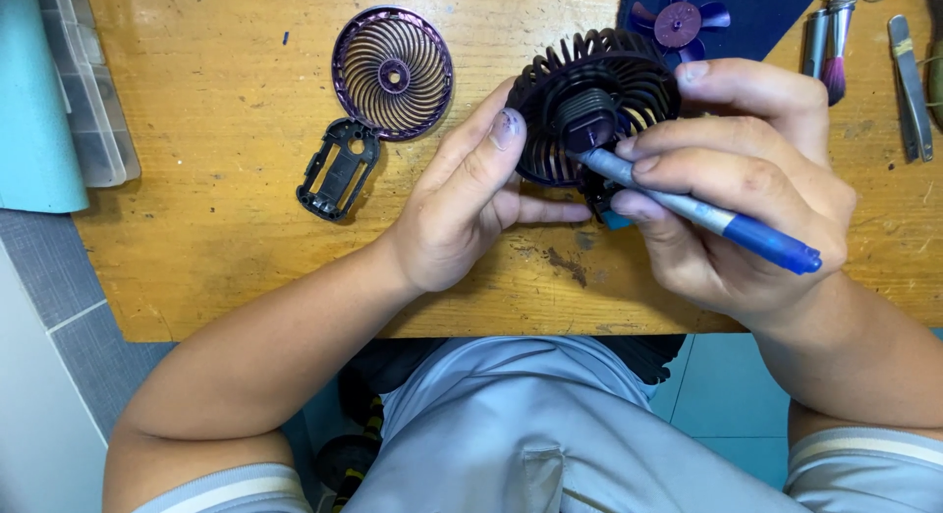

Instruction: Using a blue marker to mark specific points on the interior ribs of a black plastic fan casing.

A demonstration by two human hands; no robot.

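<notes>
Dark purple ribbed plastic fan housing [592, 106] held above wooden desk [246, 179] | left hand [462, 204] fingers curled round rim | right hand [747, 184] fingers pinch blue-handled screwdriver [697, 211] at hub | risk: tip slips, gouging motor.

Dark purple ribbed fan housing [589, 106], tilted, blue-handled screwdriver [707, 216] at its hub.

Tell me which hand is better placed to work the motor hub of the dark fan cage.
Right hand: it holds the blue-handled screwdriver, tip at the dark plastic fan cage hub. Left hand only steadies the cage.
</notes>
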